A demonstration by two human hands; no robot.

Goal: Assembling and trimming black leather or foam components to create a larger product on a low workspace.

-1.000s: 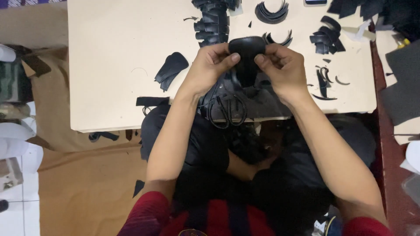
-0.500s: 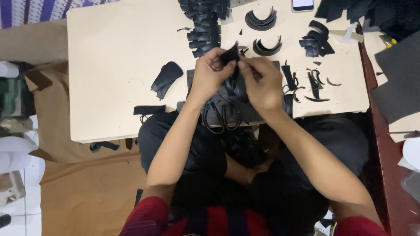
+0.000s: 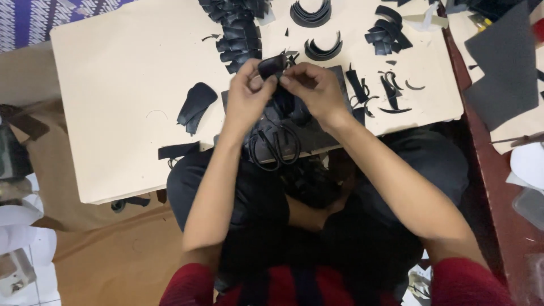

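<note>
I pinch a small folded black leather piece point(image 3: 272, 65) between my left hand point(image 3: 249, 99) and right hand point(image 3: 314, 90), both closed on it, above a cream board point(image 3: 124, 85) laid across my lap. The board carries stacked black cut pieces point(image 3: 238, 34), curved strips point(image 3: 323, 48) and black-handled scissors point(image 3: 277, 144); brown floor point(image 3: 113, 260) lies to my left, a dark red table point(image 3: 498, 215) to my right.

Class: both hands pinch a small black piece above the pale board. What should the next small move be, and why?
Probably lay the black piece onto the row of similar cut pieces beside it: left hand and right hand grip it folded between fingertips, scissors lying unused below.
</note>
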